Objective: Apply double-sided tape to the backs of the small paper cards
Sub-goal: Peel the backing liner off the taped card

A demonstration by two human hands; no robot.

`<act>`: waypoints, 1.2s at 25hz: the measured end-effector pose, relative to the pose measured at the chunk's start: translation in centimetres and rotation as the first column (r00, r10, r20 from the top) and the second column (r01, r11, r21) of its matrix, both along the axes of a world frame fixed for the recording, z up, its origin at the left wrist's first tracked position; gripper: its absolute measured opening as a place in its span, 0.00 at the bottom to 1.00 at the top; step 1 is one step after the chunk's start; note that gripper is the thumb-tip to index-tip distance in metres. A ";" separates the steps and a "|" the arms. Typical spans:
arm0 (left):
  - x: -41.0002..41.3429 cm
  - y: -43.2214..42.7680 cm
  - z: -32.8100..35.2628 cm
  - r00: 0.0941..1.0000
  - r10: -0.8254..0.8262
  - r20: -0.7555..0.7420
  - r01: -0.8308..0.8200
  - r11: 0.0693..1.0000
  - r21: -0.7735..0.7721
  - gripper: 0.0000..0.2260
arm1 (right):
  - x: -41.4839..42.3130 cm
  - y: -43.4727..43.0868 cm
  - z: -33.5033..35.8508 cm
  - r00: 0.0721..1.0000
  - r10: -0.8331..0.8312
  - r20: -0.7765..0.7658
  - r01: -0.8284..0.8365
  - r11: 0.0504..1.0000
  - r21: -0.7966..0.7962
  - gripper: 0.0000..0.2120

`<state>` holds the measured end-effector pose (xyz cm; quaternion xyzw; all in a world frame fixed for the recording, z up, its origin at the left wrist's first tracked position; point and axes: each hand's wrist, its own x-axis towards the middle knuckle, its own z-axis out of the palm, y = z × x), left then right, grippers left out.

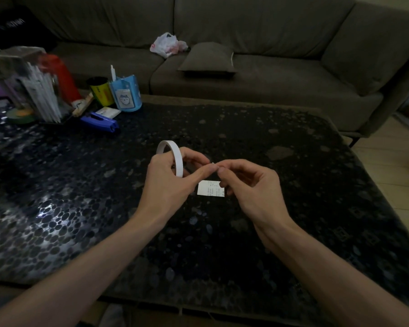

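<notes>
Holding tape roll point(178, 161) in left hand point(169, 185), pinching its end with right hand point(253, 185); straws point(46, 100), perhaps, in holder point(14, 86); dark table point(305, 185), sofa point(246, 79).

The left hand point(169, 185) hides the lower arc of the tape roll point(177, 159), and the right hand point(253, 188) covers a corner of the paper card point(208, 190), whose print is too small to read. The red container point(64, 76) and white sticks point(44, 95) at far left are blurred.

We are in a home living room: a grey sofa point(246, 74) with a cushion point(207, 58) stands just behind the dark patterned coffee table point(293, 185).
</notes>
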<state>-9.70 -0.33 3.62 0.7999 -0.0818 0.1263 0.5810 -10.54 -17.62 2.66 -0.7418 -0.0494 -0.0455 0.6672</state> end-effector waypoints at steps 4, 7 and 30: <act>-0.1 0.0 0.0 1.000 -0.004 0.022 0.003 1.000 0.016 0.09 | 0.1 -0.1 -0.2 1.000 -0.022 -0.012 0.022 1.000 0.006 0.09; -0.1 -0.1 -0.1 1.000 -0.005 0.020 0.005 1.000 0.031 0.06 | 0.0 -0.1 -0.1 1.000 -0.011 0.015 0.011 0.999 0.030 0.10; 0.0 0.3 -0.3 0.990 -0.025 -0.140 -0.001 0.983 -0.184 0.07 | -0.4 0.1 0.2 0.998 0.057 0.021 -0.056 0.998 -0.023 0.23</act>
